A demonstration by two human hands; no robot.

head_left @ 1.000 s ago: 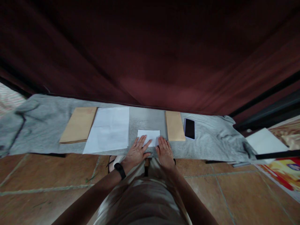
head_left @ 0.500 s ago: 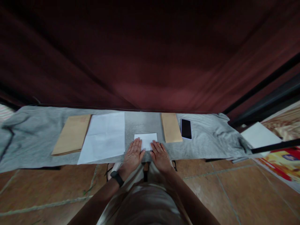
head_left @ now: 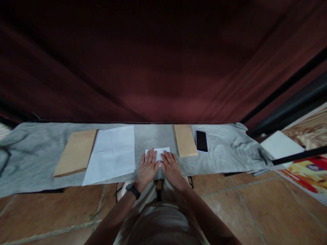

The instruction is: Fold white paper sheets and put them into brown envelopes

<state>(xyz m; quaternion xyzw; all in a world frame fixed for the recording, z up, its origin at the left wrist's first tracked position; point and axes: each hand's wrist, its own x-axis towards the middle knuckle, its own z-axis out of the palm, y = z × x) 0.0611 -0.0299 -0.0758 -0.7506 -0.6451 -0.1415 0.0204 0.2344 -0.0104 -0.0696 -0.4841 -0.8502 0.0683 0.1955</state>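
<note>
You had both hands flat on the small folded white paper [head_left: 158, 152], which lay on the grey cloth [head_left: 224, 149] at its near edge, right in front of you. Your left hand [head_left: 147, 167], the one with the dark wristband [head_left: 132, 190], lay with fingers spread and palm down over the paper's left part; your right hand [head_left: 171, 166] lay the same way over its right part, neither one gripping anything. Left of the folded paper lay a large white sheet [head_left: 111, 153], and beyond that a wide brown envelope [head_left: 75, 152]. Just right of the folded paper lay a narrow brown envelope [head_left: 185, 140], with a black phone [head_left: 201, 141] beside it on the far side. By the look of it, you were pressing a fold down. The next move would call for even pressure along the crease, with the edges kept aligned so the paper did not skew.
</note>
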